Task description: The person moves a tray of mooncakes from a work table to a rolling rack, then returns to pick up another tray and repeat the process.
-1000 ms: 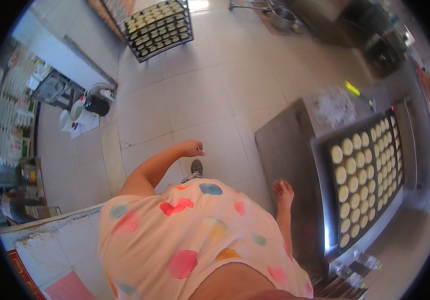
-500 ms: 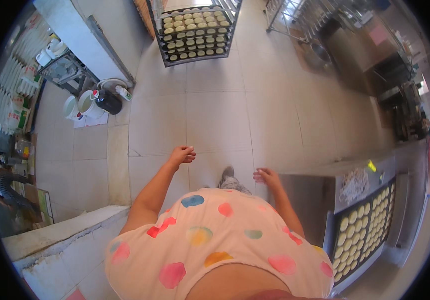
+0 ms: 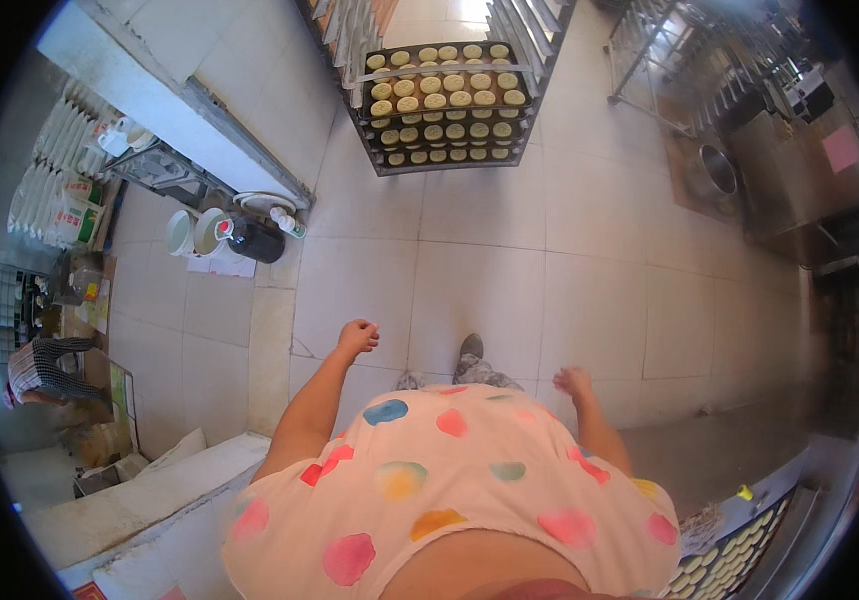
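My left hand (image 3: 359,338) hangs above the tiled floor, its fingers loosely curled with nothing in them. On the other side of my body, my right hand (image 3: 574,382) is also empty, fingers relaxed and slightly bent. Neither hand touches anything. Straight in front of me stands a tall metal rack (image 3: 542,110) holding several dark trays. Rows of round pale-yellow pastries (image 3: 435,101) lie on the trays. Nearest to my right hand is a steel worktable (image 3: 710,440), with another tray of pale rounds (image 3: 730,562) at its near end.
At the left, white buckets (image 3: 181,231) and a large dark jug (image 3: 256,241) stand by a wall end. A low white ledge (image 3: 165,490) runs at my near left. Someone bends over (image 3: 50,372) at far left. A steel bowl (image 3: 717,168) sits at the right.
The rack appears nearer and larger, while the worktable and its pastry tray have slid back toward the lower right. Both my hands have swung slightly; they remain empty.
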A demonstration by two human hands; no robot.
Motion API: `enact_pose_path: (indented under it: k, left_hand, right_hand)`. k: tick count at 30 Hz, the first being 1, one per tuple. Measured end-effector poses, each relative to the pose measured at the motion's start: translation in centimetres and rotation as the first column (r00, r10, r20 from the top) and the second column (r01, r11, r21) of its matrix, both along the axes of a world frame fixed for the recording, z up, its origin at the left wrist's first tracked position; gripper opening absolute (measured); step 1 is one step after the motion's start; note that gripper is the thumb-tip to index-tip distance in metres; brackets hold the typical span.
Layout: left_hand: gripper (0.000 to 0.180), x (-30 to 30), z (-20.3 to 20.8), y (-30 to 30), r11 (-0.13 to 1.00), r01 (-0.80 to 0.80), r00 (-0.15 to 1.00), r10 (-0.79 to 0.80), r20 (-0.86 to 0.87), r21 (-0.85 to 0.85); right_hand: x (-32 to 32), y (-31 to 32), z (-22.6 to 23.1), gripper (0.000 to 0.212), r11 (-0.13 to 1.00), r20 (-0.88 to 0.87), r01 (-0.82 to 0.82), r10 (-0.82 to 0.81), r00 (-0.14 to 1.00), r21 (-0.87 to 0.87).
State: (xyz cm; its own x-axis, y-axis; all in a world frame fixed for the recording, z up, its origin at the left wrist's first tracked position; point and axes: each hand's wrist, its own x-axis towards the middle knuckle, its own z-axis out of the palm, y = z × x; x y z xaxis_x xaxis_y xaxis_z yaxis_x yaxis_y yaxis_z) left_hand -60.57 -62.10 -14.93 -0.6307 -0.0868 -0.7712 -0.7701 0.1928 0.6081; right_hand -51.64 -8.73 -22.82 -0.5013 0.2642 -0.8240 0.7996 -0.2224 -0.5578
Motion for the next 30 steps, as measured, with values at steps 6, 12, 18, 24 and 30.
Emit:
enact_pose_path:
  k: [6, 12, 18, 24, 30]
  left_hand:
    - [0.034, -6.6, -1.0, -2.8, 0.914, -0.394, 0.916, 0.384, 0.111, 0.090]
    - [0.033, -19.8, -4.1, -4.9, 0.873, -0.453, 0.891, 0.451, 0.056, 0.179]
    - [0.040, -36.2, -6.8, -5.2, 0.776, -0.484, 0.857, 0.514, 0.040, 0.405]
    - [0.046, -50.3, -8.6, -4.9, 0.631, -0.552, 0.770, 0.636, 0.044, 0.545]
    - [0.043, -59.7, -12.0, -3.8, 0.460, -0.626, 0.656, 0.747, 0.105, 0.629]
  right_hand:
    - [-20.2, -2.6, 2.7, 0.031, 0.912, -0.082, -0.379, 0.394, 0.915, 0.155]
    - [-33.8, -8.0, 5.1, 0.037, 0.969, -0.170, -0.248, 0.242, 0.955, -0.013]
    - [-42.2, -12.0, 6.1, 0.042, 0.970, -0.129, -0.139, 0.115, 0.985, -0.201]
    - [-54.5, -13.7, 2.9, 0.035, 0.961, -0.148, 0.095, -0.136, 0.980, -0.260]
    - [-68.7, -15.0, 0.2, 0.034, 0.950, -0.246, 0.101, -0.178, 0.953, -0.295]
